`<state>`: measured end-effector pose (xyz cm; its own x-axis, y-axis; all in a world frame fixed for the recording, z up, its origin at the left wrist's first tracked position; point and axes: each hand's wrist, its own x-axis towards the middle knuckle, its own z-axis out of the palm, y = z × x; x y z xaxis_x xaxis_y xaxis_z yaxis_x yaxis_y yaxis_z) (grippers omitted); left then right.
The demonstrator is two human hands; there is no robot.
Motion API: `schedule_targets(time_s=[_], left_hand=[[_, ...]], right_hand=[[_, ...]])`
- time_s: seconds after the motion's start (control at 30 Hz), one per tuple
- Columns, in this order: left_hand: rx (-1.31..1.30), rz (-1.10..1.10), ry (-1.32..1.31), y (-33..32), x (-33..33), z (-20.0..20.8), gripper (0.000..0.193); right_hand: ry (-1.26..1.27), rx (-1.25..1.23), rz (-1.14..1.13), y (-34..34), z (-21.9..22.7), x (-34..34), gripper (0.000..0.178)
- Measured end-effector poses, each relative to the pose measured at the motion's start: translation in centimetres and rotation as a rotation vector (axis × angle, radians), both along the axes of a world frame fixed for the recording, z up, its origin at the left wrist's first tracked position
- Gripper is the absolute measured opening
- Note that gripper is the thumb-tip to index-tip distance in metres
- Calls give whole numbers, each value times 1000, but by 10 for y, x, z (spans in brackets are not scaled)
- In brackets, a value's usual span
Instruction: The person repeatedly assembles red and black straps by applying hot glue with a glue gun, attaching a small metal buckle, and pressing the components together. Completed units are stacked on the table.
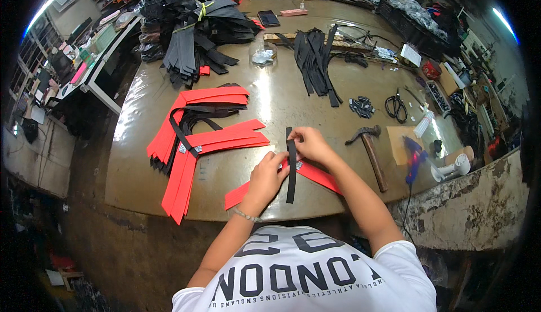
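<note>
Close to the table's front edge, a narrow black fabric strip (291, 179) stands lengthwise across a bent red strap (320, 178), whose two arms slant down to either side. My right hand (311, 145) pinches the strip near its upper end. My left hand (267, 178) lies over the left arm of the red strap, its fingers closed at the strip's left edge. A small pale label (299, 166) shows on the red strap beside the strip. Fingers cover part of the place where strap and strip cross.
Bent red straps (189, 143) with black bands lie to the left. Black strips (315, 64) lie farther back. On the right are a hammer (372, 157), black scissors (396, 107), small black pieces (362, 107) and a blue corded tool (415, 160). A phone (268, 18) lies beyond.
</note>
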<state>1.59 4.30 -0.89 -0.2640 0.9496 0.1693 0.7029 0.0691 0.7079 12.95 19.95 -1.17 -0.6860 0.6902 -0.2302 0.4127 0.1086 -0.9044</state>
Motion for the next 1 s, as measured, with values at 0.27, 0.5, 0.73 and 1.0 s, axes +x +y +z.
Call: schedule_targets(time_s=[0.27, 0.5, 0.73, 1.0], left_hand=[[-3, -46, 199, -3, 5, 5, 26], [43, 12, 210, -3, 12, -2, 26], [29, -51, 153, -7, 7, 11, 29], [105, 118, -43, -44, -4, 13, 19]], right_hand=[[195, 785, -382, 14, 6, -6, 23], [-49, 940, 143, -106, -7, 69, 41], [-251, 1084, -522, -51, -12, 133, 39], [-272, 392, -685, -28, 56, 150, 38]])
